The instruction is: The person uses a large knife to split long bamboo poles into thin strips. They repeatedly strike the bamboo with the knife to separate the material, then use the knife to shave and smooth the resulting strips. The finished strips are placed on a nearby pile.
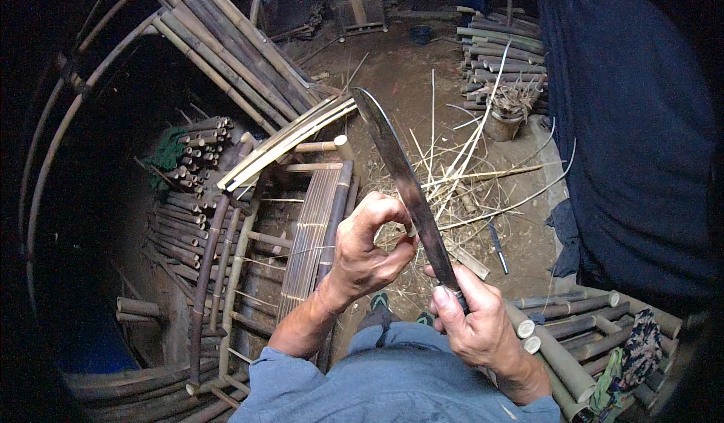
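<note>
My right hand (483,317) is wrapped round the handle of a long machete (407,182). Its dark, slightly curved blade points up and away, with the tip by the ends of some split bamboo slats (290,142). My left hand (373,246) is beside the blade's left edge, thumb and forefinger curled into a ring. Those fingertips meet at or very near the blade; whether they pinch anything is hidden. Left of my left hand stands a bamboo frame with a panel of thin bamboo strips (311,234).
Thin bamboo shavings (460,189) litter the dirt floor ahead. A knife (498,248) lies on the ground at right. Bamboo poles are stacked at far left (226,53) and far right (505,53). A bamboo frame (581,325) is at lower right, below a dark cloth (626,121).
</note>
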The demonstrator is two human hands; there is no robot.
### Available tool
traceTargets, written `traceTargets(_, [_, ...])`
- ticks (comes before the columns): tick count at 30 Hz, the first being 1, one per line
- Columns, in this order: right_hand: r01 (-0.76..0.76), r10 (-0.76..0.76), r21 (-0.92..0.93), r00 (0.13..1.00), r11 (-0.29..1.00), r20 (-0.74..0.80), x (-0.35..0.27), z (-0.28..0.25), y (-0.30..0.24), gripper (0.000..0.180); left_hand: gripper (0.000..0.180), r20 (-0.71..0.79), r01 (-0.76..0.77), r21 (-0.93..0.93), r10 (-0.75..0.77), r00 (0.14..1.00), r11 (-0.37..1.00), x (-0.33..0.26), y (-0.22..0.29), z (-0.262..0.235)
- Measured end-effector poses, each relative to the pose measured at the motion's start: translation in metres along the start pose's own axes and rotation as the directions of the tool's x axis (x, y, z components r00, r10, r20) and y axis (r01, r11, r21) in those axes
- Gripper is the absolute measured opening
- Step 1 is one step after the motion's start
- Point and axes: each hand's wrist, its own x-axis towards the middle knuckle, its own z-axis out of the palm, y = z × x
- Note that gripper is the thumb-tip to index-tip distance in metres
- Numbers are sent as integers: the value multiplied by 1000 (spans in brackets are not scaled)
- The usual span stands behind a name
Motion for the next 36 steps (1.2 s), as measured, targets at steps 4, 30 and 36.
traceTargets(4, [0, 0, 16, 1000, 1000, 11, -1, -1, -1, 30, 44, -14, -9, -9, 8, 1000, 1000, -2, 1, 3])
traceTargets(30, [23, -93, -347, 978, 937, -185, 29, -25, -15, 18, 27, -84, -118, 478, 179, 980, 871, 103, 90, -34])
traceTargets(36, [9, -91, -427, 981, 904, -171, 45, -19, -23, 19, 45, 621, -529, 578, 86, 779, 621, 155, 36, 27])
